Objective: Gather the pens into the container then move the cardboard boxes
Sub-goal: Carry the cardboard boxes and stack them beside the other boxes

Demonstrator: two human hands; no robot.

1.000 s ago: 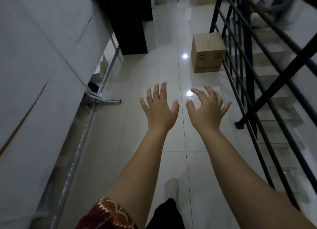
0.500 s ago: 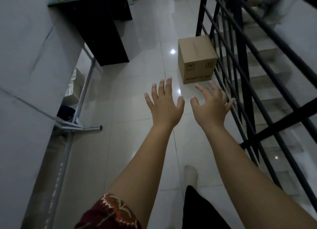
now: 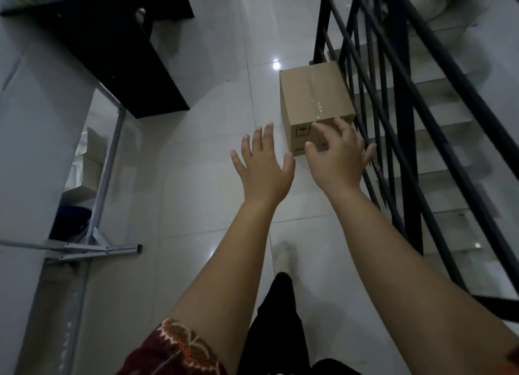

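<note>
A taped brown cardboard box stands on the white tiled floor against the black stair railing. Both my arms reach forward toward it. My left hand is spread with straight fingers, just left of and below the box's near face, holding nothing. My right hand hovers in front of the box's near face with fingers loosely bent, covering part of the printed side, and holds nothing. No pens or container are in sight.
The black stair railing runs along the right, with steps behind it. A black cabinet stands at the upper left. A grey table edge and metal leg with white boxes beneath lie on the left. My foot is on the tiles.
I have walked closer to the box. It has grown larger in view, and my right hand now overlaps its near face. Both hands stay empty.
</note>
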